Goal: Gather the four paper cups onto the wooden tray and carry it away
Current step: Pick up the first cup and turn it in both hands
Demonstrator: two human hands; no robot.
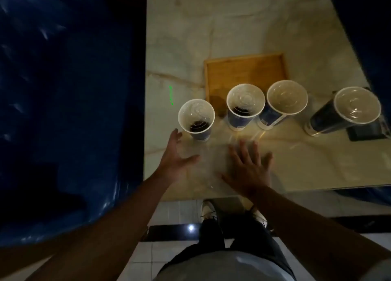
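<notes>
Several blue paper cups with white rims stand in a row on the marble table. The leftmost cup (196,117) and the second cup (245,105) hold a little dark liquid. A third cup (285,101) and the far-right cup (355,109) look empty. The wooden tray (245,71) lies just behind the middle cups with nothing visible on it. My left hand (175,158) is spread with straight fingers, just below and left of the leftmost cup, apart from it. My right hand (249,168) hovers flat and spread over the table in front of the middle cups.
A dark flat object (368,128) lies under or behind the far-right cup. Blue shiny sheeting (63,90) covers the area left of the table, and more blue shows at the right edge. The table's near edge (232,194) is in front of my legs; tiled floor lies below.
</notes>
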